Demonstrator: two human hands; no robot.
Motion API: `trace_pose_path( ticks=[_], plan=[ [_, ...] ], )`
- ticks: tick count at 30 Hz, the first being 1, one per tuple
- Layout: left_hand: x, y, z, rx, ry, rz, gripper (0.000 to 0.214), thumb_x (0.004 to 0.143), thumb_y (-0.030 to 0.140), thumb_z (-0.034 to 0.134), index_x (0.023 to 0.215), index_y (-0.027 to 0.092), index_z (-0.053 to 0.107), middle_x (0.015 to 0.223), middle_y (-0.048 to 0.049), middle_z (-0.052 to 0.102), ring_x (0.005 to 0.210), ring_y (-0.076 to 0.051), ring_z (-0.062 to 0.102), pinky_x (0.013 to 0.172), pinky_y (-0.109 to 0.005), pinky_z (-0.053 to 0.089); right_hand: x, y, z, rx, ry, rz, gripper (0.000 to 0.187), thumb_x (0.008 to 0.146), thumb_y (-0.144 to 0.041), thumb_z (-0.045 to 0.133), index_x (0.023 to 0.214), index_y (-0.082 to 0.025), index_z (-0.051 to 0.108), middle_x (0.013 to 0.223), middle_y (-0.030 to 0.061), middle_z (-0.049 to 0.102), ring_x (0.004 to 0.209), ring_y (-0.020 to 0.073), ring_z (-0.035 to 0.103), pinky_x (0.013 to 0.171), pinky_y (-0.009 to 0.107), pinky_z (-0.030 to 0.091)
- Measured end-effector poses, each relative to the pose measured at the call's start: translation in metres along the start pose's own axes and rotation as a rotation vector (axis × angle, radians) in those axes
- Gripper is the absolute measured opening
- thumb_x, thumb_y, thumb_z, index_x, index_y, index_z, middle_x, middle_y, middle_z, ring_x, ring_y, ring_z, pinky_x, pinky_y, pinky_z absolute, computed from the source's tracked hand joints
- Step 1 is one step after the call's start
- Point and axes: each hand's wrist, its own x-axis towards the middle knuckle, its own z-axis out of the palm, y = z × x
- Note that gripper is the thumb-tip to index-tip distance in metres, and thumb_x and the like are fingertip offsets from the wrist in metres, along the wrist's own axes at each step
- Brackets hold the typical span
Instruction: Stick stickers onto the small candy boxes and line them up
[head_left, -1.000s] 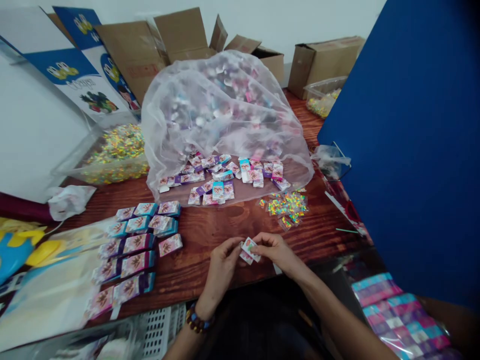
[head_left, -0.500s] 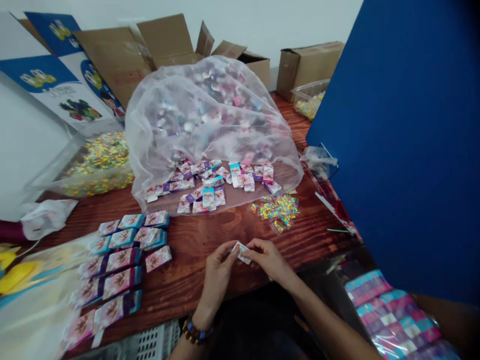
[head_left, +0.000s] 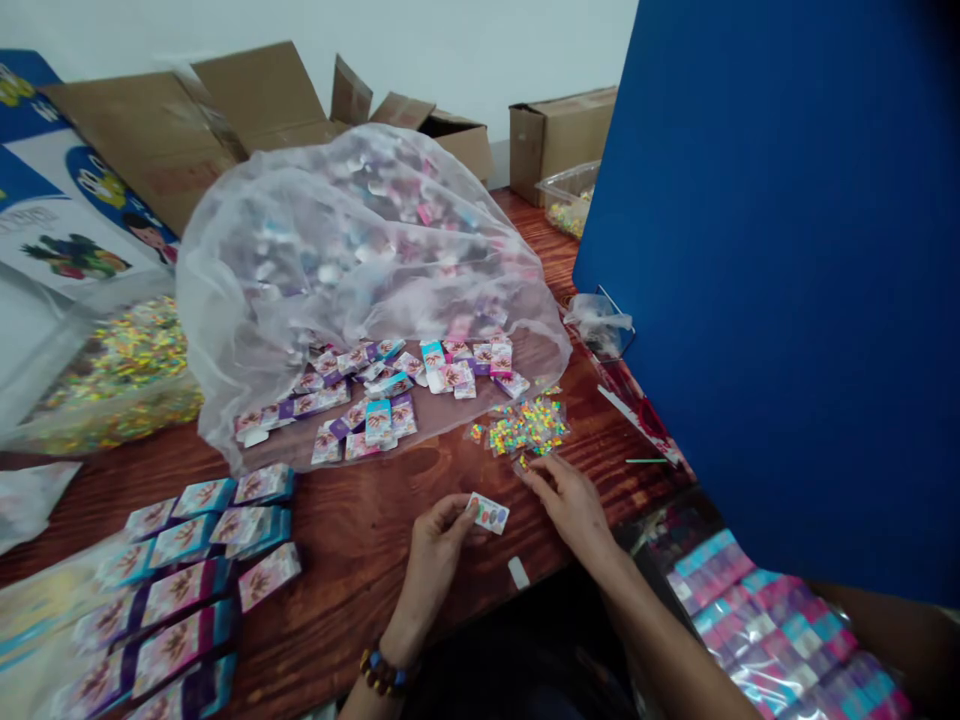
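My left hand (head_left: pixel 439 545) pinches a small white printed box (head_left: pixel 488 513) just above the wooden table (head_left: pixel 375 520). My right hand (head_left: pixel 566 500) reaches forward with its fingers on the near edge of a heap of small clear packets of coloured beads (head_left: pixel 521 428). A small white piece (head_left: pixel 518 572) lies on the table between my wrists. A big clear plastic bag (head_left: pixel 352 270) full of little printed boxes lies open behind, with several boxes (head_left: pixel 375 390) spilled at its mouth.
Rows of finished pink and teal boxes (head_left: pixel 187 570) lie at the left. A clear tub of coloured beads (head_left: pixel 105 370) stands far left. Cardboard cartons (head_left: pixel 555 135) line the back. A blue panel (head_left: pixel 780 260) rises at the right, with wrapped box packs (head_left: pixel 772 630) below it.
My right hand let go of the small box and moved forward to the bead packets. My left hand keeps the box. The view has swung to the right.
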Motion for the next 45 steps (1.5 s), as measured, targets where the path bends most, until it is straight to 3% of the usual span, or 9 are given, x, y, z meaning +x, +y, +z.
trace_pose_path(
  ticks=[5, 12, 21, 24, 27, 31, 37, 41, 45],
  plan=[
    [0.009, -0.004, -0.003, -0.009, 0.049, -0.039, 0.038, 0.068, 0.044, 0.072, 0.088, 0.013, 0.064, 0.078, -0.0037, 0.071, 0.067, -0.017, 0.068, 0.062, -0.026, 0.055, 0.01, 0.0, -0.006, -0.428, 0.014, -0.043, 0.009, 0.088, -0.025, 0.051, 0.088, -0.021, 0.059, 0.092, 0.0039, 0.061, 0.073, 0.0168, 0.058, 0.06, 0.027, 0.035],
    [0.01, 0.0, 0.001, 0.041, 0.001, -0.032, 0.037, 0.073, 0.046, 0.067, 0.089, 0.014, 0.062, 0.077, -0.0038, 0.07, 0.069, -0.018, 0.067, 0.057, -0.024, 0.053, 0.002, -0.02, -0.002, 0.076, -0.207, -0.219, 0.007, 0.082, -0.022, 0.058, 0.076, -0.021, 0.06, 0.076, -0.0019, 0.057, 0.073, 0.0134, 0.055, 0.066, 0.024, 0.038],
    [0.006, 0.005, 0.0, -0.045, -0.022, 0.034, 0.03, 0.074, 0.038, 0.069, 0.089, 0.015, 0.058, 0.08, -0.0024, 0.066, 0.073, -0.015, 0.063, 0.064, -0.025, 0.054, 0.002, -0.026, 0.026, 0.082, -0.188, -0.07, 0.006, 0.078, -0.025, 0.061, 0.081, -0.021, 0.06, 0.081, -0.0014, 0.059, 0.07, 0.0134, 0.054, 0.065, 0.025, 0.038],
    [0.01, 0.005, -0.002, -0.068, -0.012, 0.047, 0.029, 0.074, 0.038, 0.068, 0.089, 0.015, 0.058, 0.081, -0.0027, 0.066, 0.072, -0.016, 0.063, 0.065, -0.027, 0.054, 0.005, -0.021, 0.031, 0.243, -0.153, -0.014, 0.025, 0.077, -0.033, 0.063, 0.099, -0.021, 0.06, 0.095, 0.0014, 0.06, 0.073, 0.0141, 0.054, 0.067, 0.026, 0.042],
    [0.014, 0.01, 0.001, -0.033, -0.066, 0.051, 0.028, 0.076, 0.038, 0.066, 0.091, 0.016, 0.058, 0.085, -0.0035, 0.065, 0.076, -0.018, 0.064, 0.067, -0.03, 0.055, 0.006, -0.016, 0.03, 0.469, -0.27, -0.021, 0.02, 0.083, -0.035, 0.056, 0.092, -0.019, 0.063, 0.082, 0.0008, 0.062, 0.072, 0.015, 0.055, 0.067, 0.025, 0.043],
    [0.032, 0.031, 0.001, 0.344, -0.127, 0.242, 0.023, 0.083, 0.038, 0.057, 0.095, 0.019, 0.061, 0.091, -0.0048, 0.064, 0.084, -0.02, 0.062, 0.077, -0.034, 0.051, 0.005, -0.004, 0.024, 0.538, -0.172, -0.03, 0.022, 0.085, -0.038, 0.054, 0.079, -0.018, 0.064, 0.072, -0.0005, 0.06, 0.07, 0.015, 0.053, 0.064, 0.023, 0.041],
    [0.104, 0.08, -0.005, 1.18, 0.219, 0.773, 0.033, 0.086, 0.016, 0.046, 0.118, 0.017, 0.053, 0.119, -0.0122, 0.055, 0.117, -0.029, 0.042, 0.099, -0.047, 0.035, -0.001, 0.004, 0.021, 0.324, -0.128, -0.099, 0.024, 0.085, -0.04, 0.053, 0.076, -0.019, 0.062, 0.069, -0.0005, 0.055, 0.064, 0.0148, 0.051, 0.059, 0.024, 0.039],
    [0.136, 0.102, 0.01, 1.468, 0.27, 0.752, 0.042, 0.083, 0.012, 0.046, 0.126, 0.013, 0.046, 0.123, -0.0183, 0.052, 0.121, -0.036, 0.037, 0.097, -0.055, 0.03, -0.009, 0.007, 0.021, 0.3, -0.125, -0.096, 0.024, 0.086, -0.043, 0.053, 0.081, -0.021, 0.063, 0.074, 0.0008, 0.059, 0.069, 0.0166, 0.056, 0.066, 0.024, 0.043],
    [0.134, 0.107, 0.018, 1.532, 0.326, 0.694, 0.035, 0.086, 0.021, 0.048, 0.121, 0.016, 0.05, 0.108, -0.0147, 0.057, 0.108, -0.032, 0.045, 0.091, -0.05, 0.034, -0.007, 0.029, 0.025, 0.28, -0.139, -0.064, 0.027, 0.081, -0.048, 0.058, 0.091, -0.024, 0.065, 0.086, 0.0028, 0.065, 0.079, 0.0198, 0.06, 0.074, 0.025, 0.047]
  ],
)
